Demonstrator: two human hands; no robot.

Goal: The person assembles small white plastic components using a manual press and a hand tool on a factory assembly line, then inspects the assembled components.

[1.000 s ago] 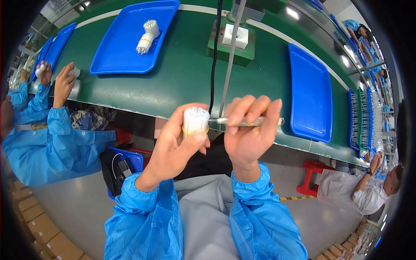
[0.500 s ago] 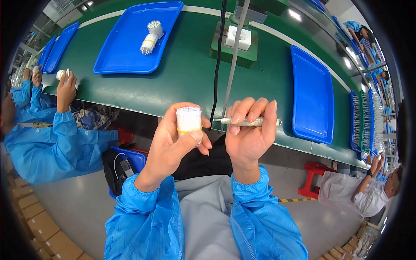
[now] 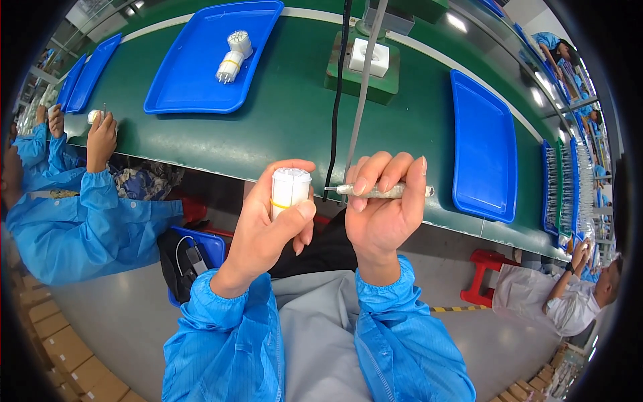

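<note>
Two blue trays [image 3: 97,74] are noted at the far left of the green bench [image 3: 284,114]. Just in front of them, a white part [image 3: 94,116] is held in the hand [image 3: 102,142] of a co-worker dressed in blue [image 3: 97,231]. Farther right, a large blue tray [image 3: 184,84] is occupied at its right side by two white cylindrical pieces [image 3: 239,43], seen close together; the nearer is tilted and ringed by a yellow band.

A white cylinder [image 3: 292,187] is grasped by the left hand [image 3: 261,224], close to the near bench edge. It is held nearly upright, its flat top facing up, with the thumb laid across its front and a yellow ring [image 3: 276,204] around its body. To its right, a black cable [image 3: 333,120] and a grey rod [image 3: 362,100] are seen in front of a green fixture [image 3: 362,84], on which a white block [image 3: 368,57] is mounted.

A slender translucent tool [image 3: 385,191] is gripped crosswise by the curled fingers of the right hand [image 3: 378,221]; its thin tip is pointed left, apart from the cylinder. A blue tray [image 3: 485,151] is set farther right.
</note>
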